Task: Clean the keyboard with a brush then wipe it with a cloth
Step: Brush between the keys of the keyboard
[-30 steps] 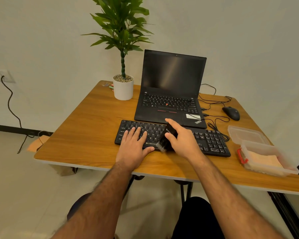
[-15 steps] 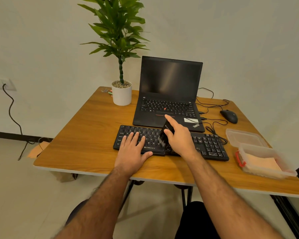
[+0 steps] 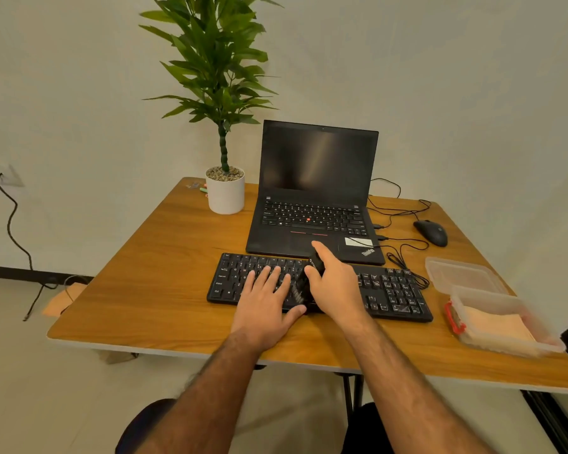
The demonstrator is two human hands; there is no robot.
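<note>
A black external keyboard (image 3: 391, 290) lies on the wooden table (image 3: 151, 283) in front of the laptop. My left hand (image 3: 264, 304) rests flat on its left half, fingers spread over the keys. My right hand (image 3: 333, 286) grips a small black brush (image 3: 300, 288) whose bristles touch the keys near the keyboard's middle. The brush handle is mostly hidden under my fingers. A folded peach cloth (image 3: 500, 330) lies inside a clear plastic box (image 3: 538, 335) at the table's right edge.
An open black laptop (image 3: 315, 191) stands behind the keyboard. A potted plant (image 3: 225, 191) is at the back left, a black mouse (image 3: 432, 232) with cables at the back right. The box's clear lid (image 3: 459, 273) lies beside the keyboard's right end.
My right hand has swept the brush from the keyboard's front edge back up onto the middle keys. My left hand stays flat on the left half. The view has tilted up.
</note>
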